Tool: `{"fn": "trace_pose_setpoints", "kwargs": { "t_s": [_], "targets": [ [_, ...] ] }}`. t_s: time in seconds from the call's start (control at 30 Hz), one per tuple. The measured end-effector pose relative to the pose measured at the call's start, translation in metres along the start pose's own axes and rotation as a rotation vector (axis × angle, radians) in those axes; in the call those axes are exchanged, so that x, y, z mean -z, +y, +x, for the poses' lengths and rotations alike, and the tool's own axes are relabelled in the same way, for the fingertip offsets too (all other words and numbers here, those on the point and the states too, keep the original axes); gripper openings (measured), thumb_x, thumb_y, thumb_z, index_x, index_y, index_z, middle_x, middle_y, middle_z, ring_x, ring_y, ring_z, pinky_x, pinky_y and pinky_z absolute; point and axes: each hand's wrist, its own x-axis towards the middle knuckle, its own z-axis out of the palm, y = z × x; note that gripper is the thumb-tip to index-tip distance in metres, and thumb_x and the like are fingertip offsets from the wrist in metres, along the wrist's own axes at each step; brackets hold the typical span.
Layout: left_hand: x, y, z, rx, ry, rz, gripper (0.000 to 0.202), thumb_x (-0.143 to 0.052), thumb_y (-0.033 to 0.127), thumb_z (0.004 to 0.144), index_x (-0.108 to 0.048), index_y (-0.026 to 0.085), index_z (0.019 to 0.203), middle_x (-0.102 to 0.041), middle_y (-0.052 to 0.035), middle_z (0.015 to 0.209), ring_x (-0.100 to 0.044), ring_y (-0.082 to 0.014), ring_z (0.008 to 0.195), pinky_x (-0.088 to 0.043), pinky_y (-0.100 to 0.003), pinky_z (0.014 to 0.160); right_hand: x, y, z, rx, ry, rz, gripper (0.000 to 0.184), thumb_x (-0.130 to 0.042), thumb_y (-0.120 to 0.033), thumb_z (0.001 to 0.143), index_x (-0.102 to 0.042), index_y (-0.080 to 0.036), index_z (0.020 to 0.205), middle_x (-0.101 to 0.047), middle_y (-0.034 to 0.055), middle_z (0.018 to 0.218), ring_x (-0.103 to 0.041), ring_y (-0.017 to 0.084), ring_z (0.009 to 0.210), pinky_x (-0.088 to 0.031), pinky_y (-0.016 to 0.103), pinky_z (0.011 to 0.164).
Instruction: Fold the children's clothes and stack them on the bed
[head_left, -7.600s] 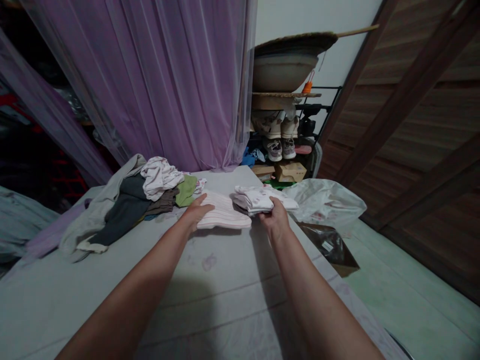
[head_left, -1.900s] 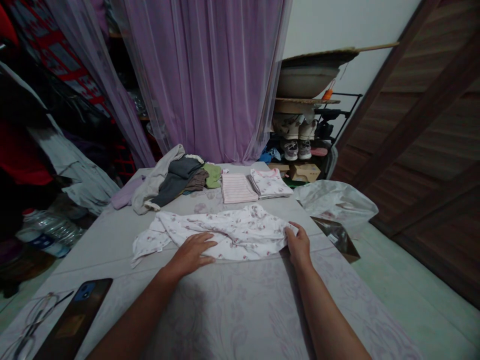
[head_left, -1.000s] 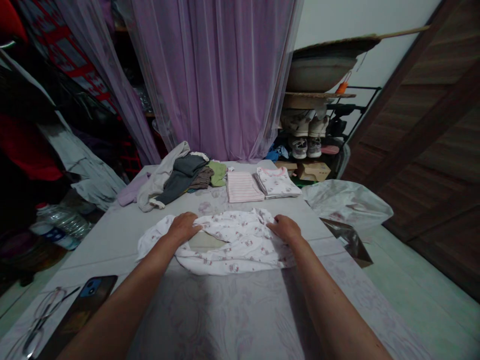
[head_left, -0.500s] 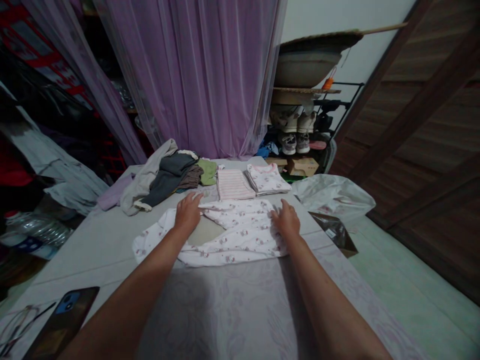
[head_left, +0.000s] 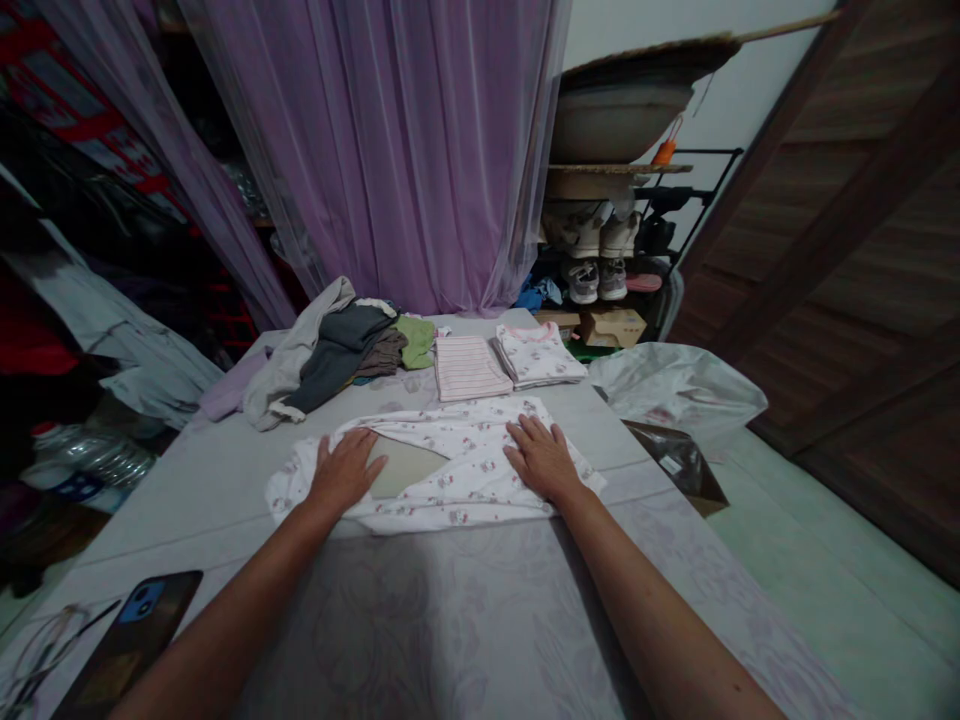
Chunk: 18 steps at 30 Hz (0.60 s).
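Observation:
A white printed garment (head_left: 457, 470) lies spread across the pale mattress (head_left: 450, 620). My left hand (head_left: 341, 475) rests flat on its left part, fingers stretched out. On the garment's right part, my right hand (head_left: 541, 458) presses down with spread fingers. Behind it lie a folded striped pink piece (head_left: 470, 367) and a folded white printed piece (head_left: 540, 355), side by side.
A heap of unfolded clothes (head_left: 330, 355) sits at the back left. A phone (head_left: 127, 640) and glasses (head_left: 30, 670) lie at the near left corner. A plastic bag (head_left: 675, 385) and a cardboard box (head_left: 679, 465) stand right of the mattress. A purple curtain (head_left: 390, 150) hangs behind.
Both hands slid back toward me and outward over the garment, now lying flat with fingers spread. The garment's upper edge has been folded down.

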Motion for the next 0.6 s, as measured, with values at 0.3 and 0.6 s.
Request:
{"fn": "trace_pose_setpoints", "kwargs": {
  "t_s": [0.3,0.6],
  "targets": [
    [0.051,-0.075,0.024,0.372,-0.376,0.075,0.061,-0.058,0.029,0.072,-0.050,0.017,0.132,-0.058,-0.0185,0.132,-0.061,-0.0299,0.112,-0.050,-0.037,0.086,0.000,-0.003,-0.002,-0.005,0.059,-0.006,0.045,-0.040,-0.038,0.096,-0.053,-0.023,0.136,-0.046,0.0109,0.148,-0.038,0.027,0.137,-0.026,0.054,0.111],
    [0.077,-0.087,0.040,0.219,-0.535,-0.114,0.040,-0.062,0.031,0.054,-0.066,0.023,0.092,-0.072,-0.0059,0.098,-0.067,-0.0259,0.092,-0.051,-0.029,0.072,-0.002,-0.005,-0.001,-0.047,0.071,-0.010,0.045,-0.041,-0.038,0.095,-0.052,-0.022,0.136,-0.046,0.0127,0.148,-0.038,0.027,0.137,-0.025,0.055,0.111]
  ]
}}
